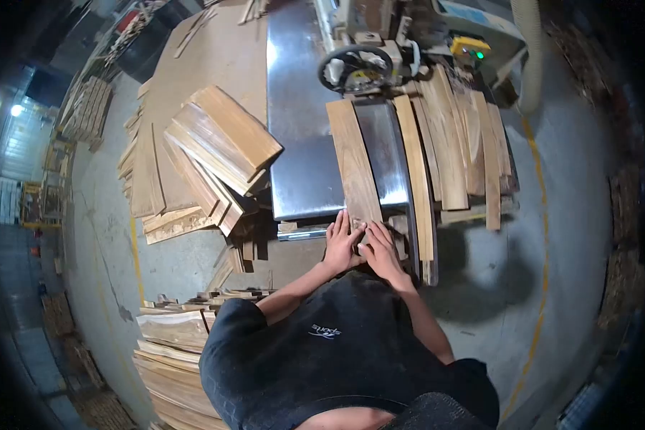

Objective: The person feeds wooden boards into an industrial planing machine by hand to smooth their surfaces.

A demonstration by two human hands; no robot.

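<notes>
In the head view, a long flat board (357,165) lies lengthwise on the shiny metal worktop (301,154), its far end near a black handwheel (355,69) and its near end close to the person's body. Both hands are at that near end. The left hand (340,248) is on its left corner, fingers slightly spread and pointing up the board, the thumb turned inward. The right hand (382,252) is at the right corner, fingers bent and fairly close together, its thumb reaching toward the left one — whether the two thumbs touch, or either hand pinches the board from below, I cannot tell.

To the right of the board runs a dark, straight bar (403,183), and just beyond it lies a narrow, pale strip (414,175), roughly parallel to the bar. Further right is a loose row of boards (448,143) with uneven ends. Above them sits a yellow box (469,48) with a green light, and a pale ribbed hose (529,64) hangs near it.

Left of the metal surface, a slanted stack of boards (226,132) rests beside a wide brown sheet (215,50). Lower left — near the person's elbow — is another pile of planks (168,365).
</notes>
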